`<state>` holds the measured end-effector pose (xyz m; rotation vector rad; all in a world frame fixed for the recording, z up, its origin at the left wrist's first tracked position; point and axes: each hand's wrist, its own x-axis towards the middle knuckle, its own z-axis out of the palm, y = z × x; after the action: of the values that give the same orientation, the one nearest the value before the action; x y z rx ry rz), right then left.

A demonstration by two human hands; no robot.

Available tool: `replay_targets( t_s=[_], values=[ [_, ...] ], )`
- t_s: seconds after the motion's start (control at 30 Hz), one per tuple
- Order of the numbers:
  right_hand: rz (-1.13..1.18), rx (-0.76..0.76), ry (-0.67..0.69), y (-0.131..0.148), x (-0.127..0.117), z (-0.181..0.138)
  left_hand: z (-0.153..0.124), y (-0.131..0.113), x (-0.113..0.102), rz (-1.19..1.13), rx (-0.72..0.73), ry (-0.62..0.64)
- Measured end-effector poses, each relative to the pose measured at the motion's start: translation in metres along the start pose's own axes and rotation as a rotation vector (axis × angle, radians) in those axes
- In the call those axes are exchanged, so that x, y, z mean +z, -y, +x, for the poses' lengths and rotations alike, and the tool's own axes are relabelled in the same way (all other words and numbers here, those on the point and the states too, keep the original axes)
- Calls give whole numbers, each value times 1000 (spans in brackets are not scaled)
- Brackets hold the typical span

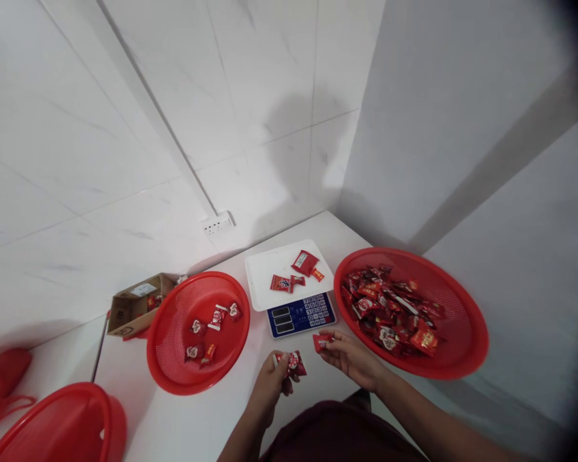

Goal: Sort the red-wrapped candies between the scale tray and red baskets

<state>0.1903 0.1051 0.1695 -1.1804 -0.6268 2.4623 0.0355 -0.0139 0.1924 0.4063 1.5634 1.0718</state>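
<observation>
My left hand (275,380) is closed around red-and-white wrapped candies (295,364), just in front of the scale; how many it holds I cannot tell. Between the fingertips of my right hand (349,356) is a small red wrapped candy (320,342), near the scale's lower right corner. The digital scale (293,323) has a blue keypad face and a white tray (264,269) on top. Several red packets lie on that tray, among them a larger red packet (305,262). To the right, a red basket (476,340) holds a heap of red wrapped candies (390,311).
Left of the scale stands a red basket (161,366) with several candies inside. Behind it is an open cardboard box (125,314). Another red basket (118,423) and a red bag (2,378) sit at lower left. A socket (218,223) is on the wall.
</observation>
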Motion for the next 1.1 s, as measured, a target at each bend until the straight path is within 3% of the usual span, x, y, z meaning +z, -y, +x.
replay_targets(
  t_s=[0.2, 0.67, 0.83, 1.1],
  values=[
    [-2, 16, -9, -4, 1, 3, 1, -2, -1, 18, 21, -103],
    [-18, 31, -45, -3, 0, 8, 0, -1, -11, -104, -42, 32],
    [17, -63, -84, 20, -6, 9, -2, -9, -6, -75, -32, 91],
    [95, -243, -280, 60, -44, 10, -1, -12, -1, -61, -62, 77]
  ],
)
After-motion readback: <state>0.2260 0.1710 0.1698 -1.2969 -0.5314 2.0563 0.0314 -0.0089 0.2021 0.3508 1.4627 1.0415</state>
